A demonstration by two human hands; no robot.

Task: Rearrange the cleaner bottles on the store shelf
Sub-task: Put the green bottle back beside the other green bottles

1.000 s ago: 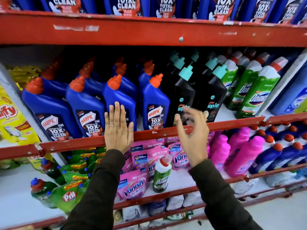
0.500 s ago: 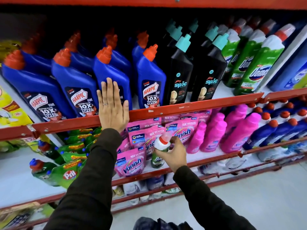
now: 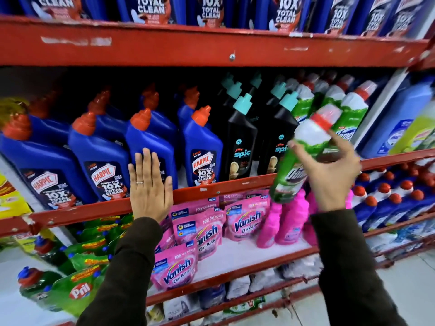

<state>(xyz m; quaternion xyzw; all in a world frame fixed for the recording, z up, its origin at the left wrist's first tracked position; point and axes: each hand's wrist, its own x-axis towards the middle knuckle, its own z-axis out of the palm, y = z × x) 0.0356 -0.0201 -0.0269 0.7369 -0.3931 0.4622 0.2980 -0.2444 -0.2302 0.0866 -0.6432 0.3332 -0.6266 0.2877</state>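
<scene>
Green-and-white plastic cleaner bottle [image 3: 300, 161], red-banded cap tilted up-right, is clasped in the right hand [image 3: 329, 175] before the red shelf rail [image 3: 235, 184], matching green bottles [image 3: 350, 114] up-right; left hand [image 3: 150, 187] rests flat, holding nothing.

Front row holds four blue Harpic bottles [image 3: 98, 165], two black Spic bottles [image 3: 241, 147]; below, four pink Vanish pouches [image 3: 175, 269].

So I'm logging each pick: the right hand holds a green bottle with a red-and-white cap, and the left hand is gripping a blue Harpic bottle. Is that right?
Not quite. The left hand grips nothing: the head view shows it flat and open against the red shelf rail, in front of the blue Harpic bottles. The right hand does hold the green bottle.
</scene>
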